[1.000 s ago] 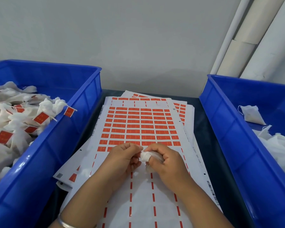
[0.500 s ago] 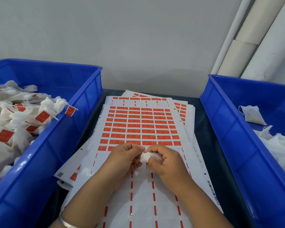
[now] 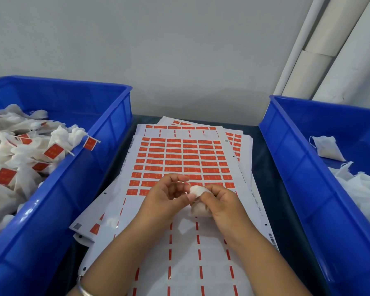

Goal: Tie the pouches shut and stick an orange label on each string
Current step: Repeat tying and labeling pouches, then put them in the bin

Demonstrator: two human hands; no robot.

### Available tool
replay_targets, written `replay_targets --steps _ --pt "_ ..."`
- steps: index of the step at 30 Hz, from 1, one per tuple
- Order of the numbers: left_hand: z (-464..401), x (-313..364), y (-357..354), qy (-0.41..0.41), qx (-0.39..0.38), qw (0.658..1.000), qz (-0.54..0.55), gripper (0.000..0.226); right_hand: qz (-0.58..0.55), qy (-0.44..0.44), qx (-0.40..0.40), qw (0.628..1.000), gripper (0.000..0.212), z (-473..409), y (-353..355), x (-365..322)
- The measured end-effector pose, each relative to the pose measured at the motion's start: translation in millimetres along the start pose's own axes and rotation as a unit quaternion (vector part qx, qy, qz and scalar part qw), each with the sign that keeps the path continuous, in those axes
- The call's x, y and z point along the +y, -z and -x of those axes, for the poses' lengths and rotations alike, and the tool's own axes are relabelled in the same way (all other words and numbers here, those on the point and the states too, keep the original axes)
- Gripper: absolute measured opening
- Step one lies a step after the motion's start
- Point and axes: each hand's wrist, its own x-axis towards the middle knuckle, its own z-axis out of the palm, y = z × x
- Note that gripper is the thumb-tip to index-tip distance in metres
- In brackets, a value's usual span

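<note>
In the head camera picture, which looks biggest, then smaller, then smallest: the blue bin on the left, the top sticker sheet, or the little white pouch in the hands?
1. Left blue bin, though it sits nearer the camera's edge, so partly guesswork.
2. Top sticker sheet.
3. White pouch, gripped by the right hand, clearly smallest.

The label sheet [image 3: 188, 159] carried small print along its right margin, seemingly "0802-1600 14458". The rest was too blurred to read.

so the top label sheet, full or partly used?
Partly used. The top label sheet keeps orange labels on its far half; the near half is bare backing with thin orange strips left. Both hands hold a white pouch over it.
</note>
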Motion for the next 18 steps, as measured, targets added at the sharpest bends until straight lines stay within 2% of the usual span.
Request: replay_targets --steps 5,8,11,16,18 --pt "-0.8 0.4 -1.7 -0.023 0.025 0.998 -0.047 0.016 -0.149 -0.073 -0.05 0.985 0.026 1.2 1.0 -1.9" --pt "1.1 0.4 -3.5 -0.04 0.038 0.995 -0.087 0.009 -0.257 -0.119 -0.098 0.954 0.013 2.5 1.4 -3.8" --pt "3.5 0.2 -6.2 -0.077 0.047 0.989 -0.12 0.012 -0.321 -0.148 -0.135 0.926 0.033 1.9 2.3 -2.3" --pt "4.7 -3.1 -7.8 -0.106 0.06 0.976 -0.178 0.021 -0.363 -0.157 -0.145 0.907 0.045 -1.1 2.1 -0.3" --pt "5.6 -3.6 -7.4 -0.111 0.051 0.976 -0.178 0.029 -0.369 -0.147 -0.142 0.907 0.043 -2.3 2.5 0.2"
